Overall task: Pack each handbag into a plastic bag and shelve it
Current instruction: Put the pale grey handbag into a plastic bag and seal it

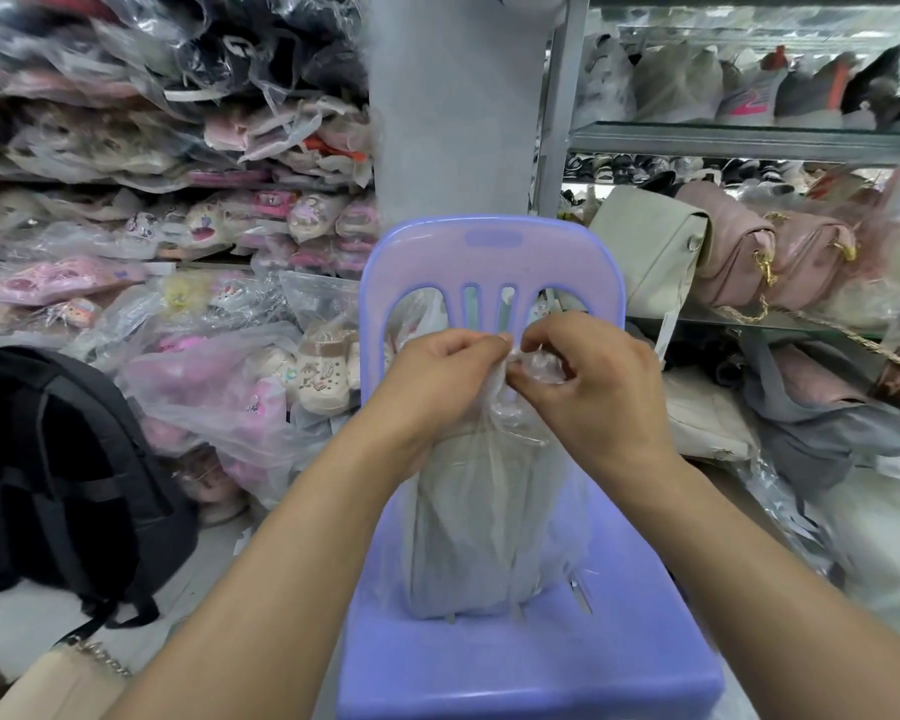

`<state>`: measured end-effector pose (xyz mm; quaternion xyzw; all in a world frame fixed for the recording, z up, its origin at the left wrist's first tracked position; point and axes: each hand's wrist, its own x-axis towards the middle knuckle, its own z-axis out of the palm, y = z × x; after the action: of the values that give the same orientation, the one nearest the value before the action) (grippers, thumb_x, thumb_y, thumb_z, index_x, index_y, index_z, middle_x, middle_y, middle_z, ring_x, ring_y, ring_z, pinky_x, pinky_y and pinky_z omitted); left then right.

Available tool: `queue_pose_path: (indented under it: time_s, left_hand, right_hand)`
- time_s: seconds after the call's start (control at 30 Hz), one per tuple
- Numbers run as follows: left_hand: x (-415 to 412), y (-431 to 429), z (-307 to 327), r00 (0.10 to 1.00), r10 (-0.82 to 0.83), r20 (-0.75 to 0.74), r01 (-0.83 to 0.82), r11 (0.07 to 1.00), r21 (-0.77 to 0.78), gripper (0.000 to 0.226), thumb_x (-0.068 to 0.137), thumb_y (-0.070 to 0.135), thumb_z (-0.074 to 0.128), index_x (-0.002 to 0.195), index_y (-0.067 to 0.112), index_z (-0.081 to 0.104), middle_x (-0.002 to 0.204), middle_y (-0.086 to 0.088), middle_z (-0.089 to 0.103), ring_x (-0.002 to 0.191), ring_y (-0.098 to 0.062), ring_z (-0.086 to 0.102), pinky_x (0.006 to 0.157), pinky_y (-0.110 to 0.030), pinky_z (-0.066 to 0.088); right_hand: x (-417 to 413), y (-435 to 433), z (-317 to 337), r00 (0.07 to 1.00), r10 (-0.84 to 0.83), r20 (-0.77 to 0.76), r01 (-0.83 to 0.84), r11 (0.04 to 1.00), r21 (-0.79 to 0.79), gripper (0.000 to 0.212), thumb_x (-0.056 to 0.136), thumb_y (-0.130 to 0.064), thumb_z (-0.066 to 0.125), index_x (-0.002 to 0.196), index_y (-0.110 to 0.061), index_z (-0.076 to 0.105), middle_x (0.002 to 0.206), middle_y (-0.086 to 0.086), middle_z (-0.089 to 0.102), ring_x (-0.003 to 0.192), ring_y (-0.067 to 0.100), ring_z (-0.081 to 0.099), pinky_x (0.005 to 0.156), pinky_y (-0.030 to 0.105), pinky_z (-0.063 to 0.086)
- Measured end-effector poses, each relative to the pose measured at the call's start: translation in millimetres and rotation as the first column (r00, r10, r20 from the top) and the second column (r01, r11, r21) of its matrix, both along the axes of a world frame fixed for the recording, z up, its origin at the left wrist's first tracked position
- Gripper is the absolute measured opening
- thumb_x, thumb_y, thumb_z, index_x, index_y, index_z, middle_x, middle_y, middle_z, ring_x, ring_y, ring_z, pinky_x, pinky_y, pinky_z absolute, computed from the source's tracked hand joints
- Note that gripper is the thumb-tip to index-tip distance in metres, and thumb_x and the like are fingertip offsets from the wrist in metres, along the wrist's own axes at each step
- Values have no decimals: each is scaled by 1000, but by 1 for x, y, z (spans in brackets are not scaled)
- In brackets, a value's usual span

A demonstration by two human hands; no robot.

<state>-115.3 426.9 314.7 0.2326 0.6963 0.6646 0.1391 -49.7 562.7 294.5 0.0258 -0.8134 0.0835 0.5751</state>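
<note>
Just above mid-frame, the fingers of the left hand (pixel 445 368) and right hand (pixel 588 374) pinch the gathered neck of the clear plastic bag (pixel 528 371), apparently tying it shut. The grey handbag (pixel 468 527) inside stands upright on the purple chair (pixel 489 257), its long axis vertical, top toward the hands. Next comes finishing the knot, then lifting it to the shelf (pixel 749 140) at upper right.

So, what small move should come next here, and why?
Probably tie the neck closed: the left hand and the right hand both pinch the gathered top of the plastic bag, and the handbag is already inside, standing on the chair.
</note>
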Motion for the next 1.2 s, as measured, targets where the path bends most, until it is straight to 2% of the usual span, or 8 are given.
queue_pose_path:
  time_s: [0.23, 0.4, 0.57, 0.63, 0.73, 0.97, 1.13, 1.2]
  left_hand:
    - [-11, -3, -7, 983, 112, 147, -140, 971, 192, 3, 90, 17, 75, 89, 14, 74, 86, -9, 76, 69, -17, 69, 63, -27, 59]
    - [-20, -3, -8, 920, 343, -188, -312, 934, 175, 9, 90, 19, 75, 83, 20, 69, 74, 5, 74, 62, 0, 67, 63, -16, 52]
    - [-34, -11, -36, 877, 454, -161, -438, 890, 125, 8, 88, 22, 76, 83, 24, 71, 76, 5, 75, 71, -4, 72, 78, -25, 56]
    - [-32, -14, -46, 862, 487, -145, -474, 873, 112, 4, 89, 22, 75, 90, 18, 74, 79, 3, 75, 75, -4, 71, 72, -13, 53]
    - [-31, -12, -55, 850, 518, -99, -504, 853, 136, 8, 91, 18, 74, 97, 13, 74, 78, 5, 72, 58, 13, 62, 59, 0, 44]
    - [-26, -3, -60, 838, 546, 0, -532, 816, 226, 4, 92, 20, 72, 95, 17, 71, 84, 6, 74, 62, 8, 62, 68, -10, 50]
    - [-19, -7, -64, 863, 462, -206, -436, 886, 160, 5, 98, 28, 62, 95, 26, 59, 89, 10, 64, 73, 10, 57, 73, -16, 42]
    - [-14, -11, -63, 915, 355, -191, -343, 934, 96, 27, 93, 42, 67, 109, 24, 56, 98, 13, 60, 80, 15, 56, 74, -13, 41]
  right_hand:
    - [12, 7, 5, 922, 316, 224, -208, 892, -402, 7, 83, -25, 85, 86, -21, 81, 76, -7, 75, 70, 11, 64, 65, 21, 50]
    - [16, 15, -1, 871, 401, 285, -173, 792, -586, 11, 90, -22, 79, 80, -20, 75, 65, 1, 65, 53, 6, 49, 53, 17, 41]
    - [27, 38, -19, 826, 423, 372, -86, 746, -660, 14, 92, -21, 77, 81, -14, 73, 73, 26, 63, 52, 7, 47, 48, 12, 42]
    - [30, 43, -22, 814, 431, 389, -71, 739, -670, 13, 92, -21, 76, 81, -15, 73, 80, 30, 65, 56, 11, 51, 50, 11, 44]
    - [30, 48, -24, 815, 430, 389, -65, 735, -675, 13, 93, -18, 76, 86, -7, 75, 72, 24, 62, 55, 8, 48, 51, 11, 42]
    - [26, 52, -31, 830, 407, 382, -41, 726, -686, 16, 94, -23, 74, 82, -12, 71, 64, 0, 51, 51, 4, 42, 51, 13, 38]
    - [25, 49, -27, 820, 392, 417, 15, 713, -701, 20, 95, -27, 73, 83, -11, 70, 57, -10, 49, 46, 2, 44, 49, 14, 40]
    - [24, 45, -23, 819, 385, 426, 30, 712, -702, 20, 94, -29, 74, 83, -12, 71, 61, -5, 53, 47, 5, 46, 49, 16, 41]
